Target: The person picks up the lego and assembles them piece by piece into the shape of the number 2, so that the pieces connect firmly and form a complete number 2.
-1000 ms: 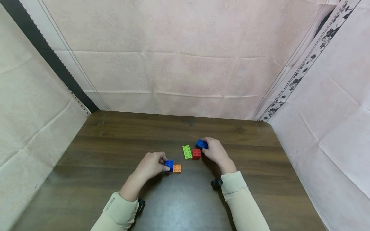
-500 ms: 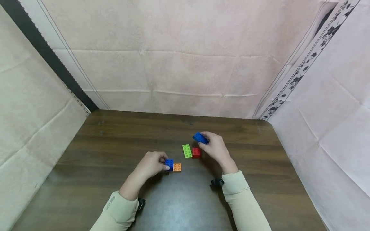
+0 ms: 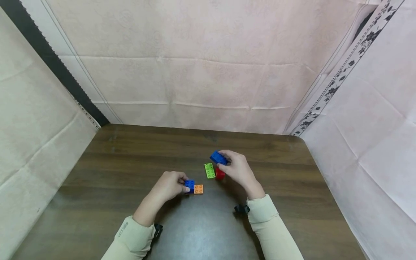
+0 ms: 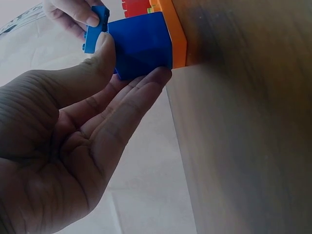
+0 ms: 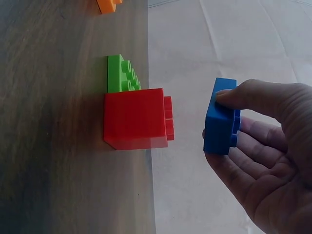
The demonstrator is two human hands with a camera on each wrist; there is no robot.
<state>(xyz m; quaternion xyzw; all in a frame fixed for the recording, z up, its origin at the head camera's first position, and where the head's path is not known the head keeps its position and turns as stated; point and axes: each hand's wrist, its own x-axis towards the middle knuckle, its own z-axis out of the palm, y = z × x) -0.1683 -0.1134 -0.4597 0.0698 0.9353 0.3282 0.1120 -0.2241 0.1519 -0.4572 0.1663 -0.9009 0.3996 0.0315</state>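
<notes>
My left hand pinches a tall blue toy brick between thumb and fingers. That brick sits on the left part of an orange brick, whose studs show on the right. Further back, my right hand holds a flatter blue brick by its edges, raised above the table and tilted, studs facing the palm side in the right wrist view. Below it stand a red brick and a low lime-green brick, side by side. The right hand partly covers the red brick in the head view.
Everything rests on a dark brown wooden table. Pale patterned cloth hangs behind it and along both sides. Each wrist carries a small black device by the cream sleeve.
My right hand has lifted the flat blue brick off the area behind the red brick and carried it left, over the red and green bricks. My left hand stays where it was.
</notes>
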